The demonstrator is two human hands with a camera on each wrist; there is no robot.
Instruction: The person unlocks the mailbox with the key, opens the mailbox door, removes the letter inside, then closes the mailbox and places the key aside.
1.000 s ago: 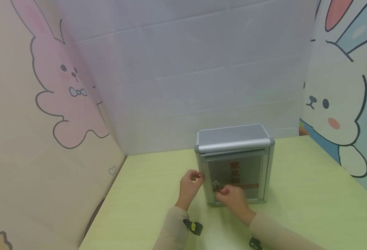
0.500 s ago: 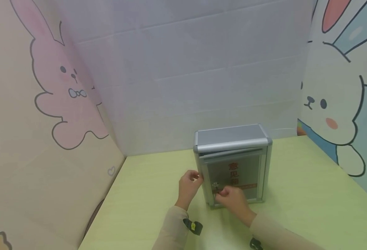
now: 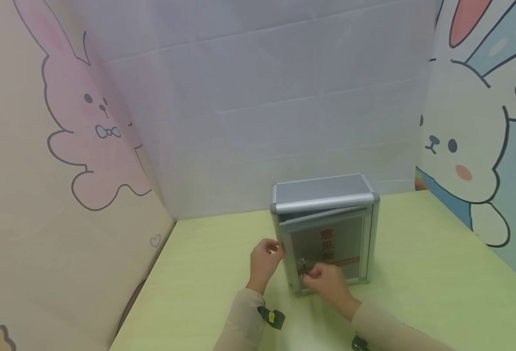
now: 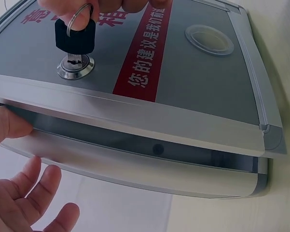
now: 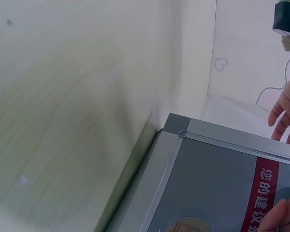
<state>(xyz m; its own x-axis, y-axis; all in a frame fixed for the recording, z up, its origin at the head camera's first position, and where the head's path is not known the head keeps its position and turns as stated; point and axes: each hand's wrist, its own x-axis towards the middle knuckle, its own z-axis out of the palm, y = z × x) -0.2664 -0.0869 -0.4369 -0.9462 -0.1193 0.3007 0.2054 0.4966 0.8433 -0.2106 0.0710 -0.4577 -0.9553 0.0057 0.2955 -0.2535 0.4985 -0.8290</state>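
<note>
A grey metal suggestion box (image 3: 321, 190) with red lettering stands on the table. Its front door (image 3: 350, 243) is ajar on the left side, leaving a gap seen in the left wrist view. A key (image 4: 75, 38) with a black head and a metal ring sits in the round lock (image 4: 75, 68). My right hand (image 3: 330, 282) pinches that key. At the box's left edge, my left hand (image 3: 264, 265) grips the side wall (image 4: 111, 162), thumb at the gap and fingertips at the outer face. A clear round disc (image 4: 209, 39) is on the door's lower part.
The pale yellow-green table (image 3: 209, 263) extends around the box. Behind it hangs a white cloth backdrop (image 3: 258, 122). Printed rabbit panels (image 3: 464, 146) close in the sides. Dark straps (image 3: 272, 318) with cameras are by both wrists.
The door's left edge has swung outward, widening the gap under the box's top rim. My right hand has kept hold of the key, and my left hand has stayed at the side edge.
</note>
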